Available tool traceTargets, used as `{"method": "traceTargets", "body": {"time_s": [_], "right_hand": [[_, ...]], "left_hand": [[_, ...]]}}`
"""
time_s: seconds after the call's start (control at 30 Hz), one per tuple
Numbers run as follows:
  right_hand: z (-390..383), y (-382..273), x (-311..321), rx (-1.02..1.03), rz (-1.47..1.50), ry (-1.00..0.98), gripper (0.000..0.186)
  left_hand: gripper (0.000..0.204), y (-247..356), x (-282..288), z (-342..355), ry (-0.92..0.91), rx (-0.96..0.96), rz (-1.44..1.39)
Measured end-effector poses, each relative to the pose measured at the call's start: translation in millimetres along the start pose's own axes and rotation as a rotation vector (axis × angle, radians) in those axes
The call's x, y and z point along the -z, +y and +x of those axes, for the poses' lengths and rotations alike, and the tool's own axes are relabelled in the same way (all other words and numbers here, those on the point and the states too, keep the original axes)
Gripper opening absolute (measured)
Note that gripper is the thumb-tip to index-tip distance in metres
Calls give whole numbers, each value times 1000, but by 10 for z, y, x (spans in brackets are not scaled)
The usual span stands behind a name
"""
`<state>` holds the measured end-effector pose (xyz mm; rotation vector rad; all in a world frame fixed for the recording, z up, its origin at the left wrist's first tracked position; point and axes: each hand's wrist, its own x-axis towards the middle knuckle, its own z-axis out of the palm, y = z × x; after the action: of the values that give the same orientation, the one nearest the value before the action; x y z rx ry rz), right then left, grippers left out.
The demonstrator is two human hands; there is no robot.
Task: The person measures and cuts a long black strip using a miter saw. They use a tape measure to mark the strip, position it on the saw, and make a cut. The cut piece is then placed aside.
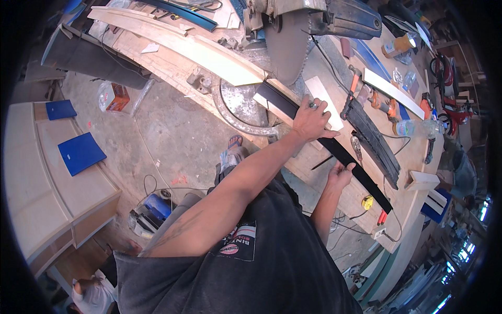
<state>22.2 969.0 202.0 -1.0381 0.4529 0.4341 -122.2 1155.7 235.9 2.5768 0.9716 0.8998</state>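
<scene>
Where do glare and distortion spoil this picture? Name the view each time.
Head view: the long pale board is washed out, the bright lights glare at lower right; head view: the pale cabinet bows near the left rim, corners black; head view: the black strip shows little detail.

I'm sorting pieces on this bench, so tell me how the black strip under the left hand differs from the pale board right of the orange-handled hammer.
Colour: the black strip is dark, the pale board whitish.
Length: the black strip looks longer than the pale board.
Handling: the left hand and right hand touch the black strip; neither touches the pale board.
Shared: both are narrow and slant down rightward in the view.
</scene>
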Motion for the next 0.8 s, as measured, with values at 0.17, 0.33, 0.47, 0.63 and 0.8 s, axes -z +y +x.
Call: {"method": "traceTargets", "body": {"time_s": [0.17,0.33,0.47,0.63,0.8], "right_hand": [[-44,-41,-29,-5,27,-21,42],[-34,-56,-46,-18,28,5,42],[7,-39,-6,-11,36,-12,41],[57,-16,35,-9,31,0,41],[59,-16,34,-5,21,6,40]], "left_hand": [[74,-4,104,-9,-25,40,39],[64,-46,115,-1,35,42,31],[49,-108,108,15,37,108,-32],[38,-103,75,43,136,95,29],[33,-102,65,49,115,123,15]]}}
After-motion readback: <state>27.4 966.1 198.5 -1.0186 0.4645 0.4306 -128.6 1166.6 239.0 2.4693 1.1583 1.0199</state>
